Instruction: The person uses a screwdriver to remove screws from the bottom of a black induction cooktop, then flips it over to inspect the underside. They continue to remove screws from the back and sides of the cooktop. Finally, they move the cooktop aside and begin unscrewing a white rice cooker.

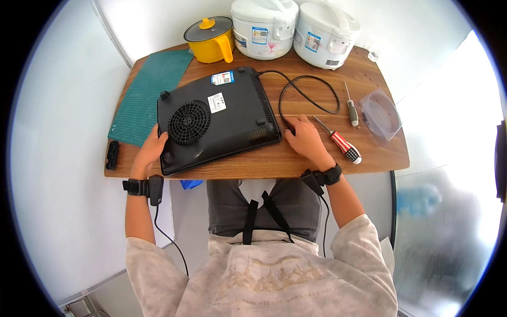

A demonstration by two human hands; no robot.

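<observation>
Two black wrist straps (pixel 331 175), each with a small box and a thin cable, sit on the person's forearms, above grey trousers (pixel 224 211). Just past the near edge of a brown wood-grain table (pixel 264 165), the left hand (pixel 151 145) grips the near left edge of a flat, black, squarish plastic appliance (pixel 235 124), its thumb on the upper face. That appliance lies slightly askew on the table, left of centre, with a round vent grille (pixel 189 122) facing up. The right hand (pixel 306 138) rests to its right, fingers bent over the end of a black power cord (pixel 270 71); whether they are closed on it, I cannot tell. Near that hand lies a screwdriver with a red, white and black handle (pixel 346 148); farther off are a grey-handled screwdriver (pixel 352 112) and a clear plastic container (pixel 383 117). Left of the appliance, a small black object (pixel 111 155) lies near a green gridded mat (pixel 143 100). Along the far edge stand a yellow pot with a dark lid (pixel 206 50) and two white rice cookers (pixel 264 29).
</observation>
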